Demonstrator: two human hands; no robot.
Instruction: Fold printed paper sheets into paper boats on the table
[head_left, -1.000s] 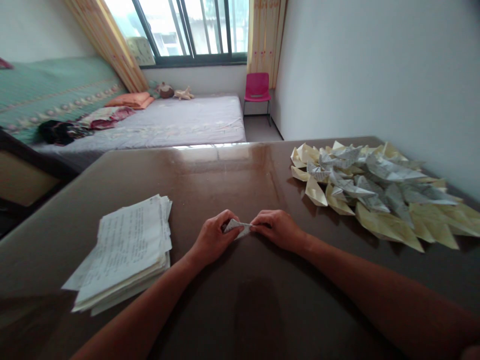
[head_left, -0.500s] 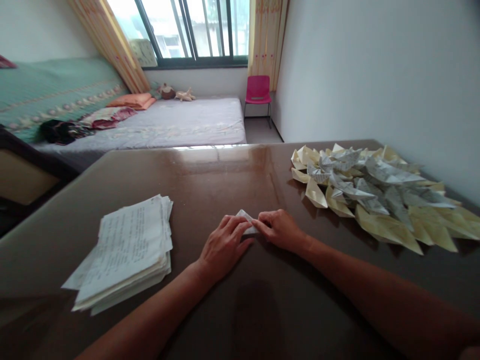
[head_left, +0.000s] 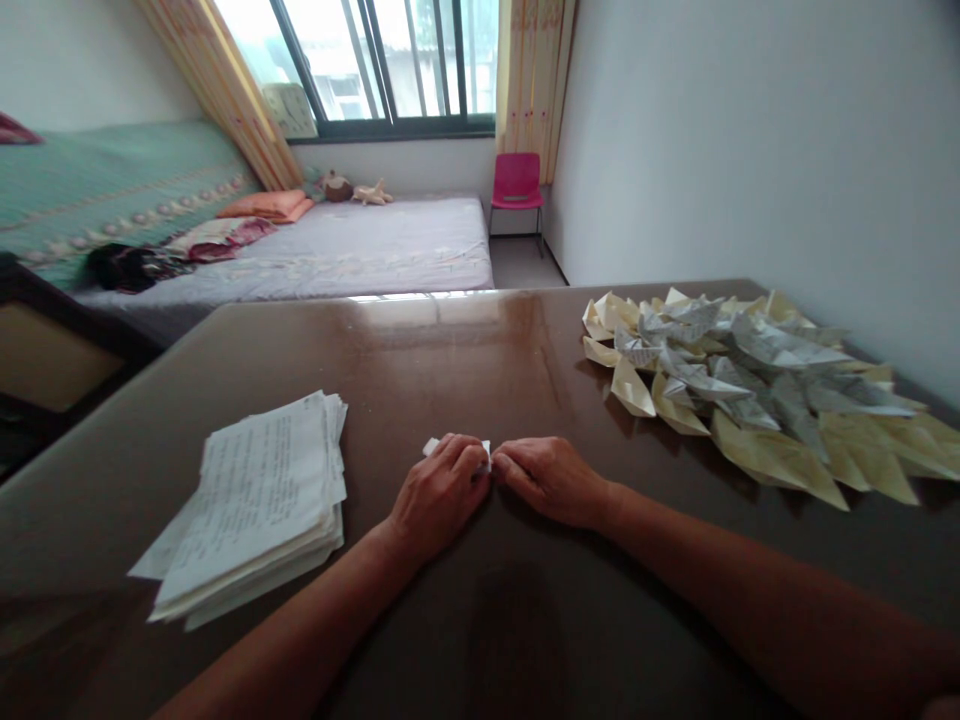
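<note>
On the brown table in front of me is a small folded sheet of paper [head_left: 430,446], mostly hidden under my fingers. My left hand [head_left: 444,488] is closed over it, with white bits showing past the knuckles on the left and by the fingertips on the right. My right hand [head_left: 553,480] has its fingers curled together, and its thumb and fingertips meet the paper's right end. Paper boats [head_left: 694,375], cream and printed white, lie crowded at the right. A stack of written sheets [head_left: 259,490] sits to the left of my hands.
The glossy brown table [head_left: 450,370] reaches toward a bed [head_left: 405,240] and a window. Behind it a pink chair [head_left: 517,182] stands near the corner. A white wall [head_left: 675,150] runs along the right side, and a dark-framed chair [head_left: 60,350] is at the left.
The paper, earlier a pointed triangle between both hands, has shifted left and lies more under my left hand. Both hands have closed further, and my right hand has come slightly left and nearer.
</note>
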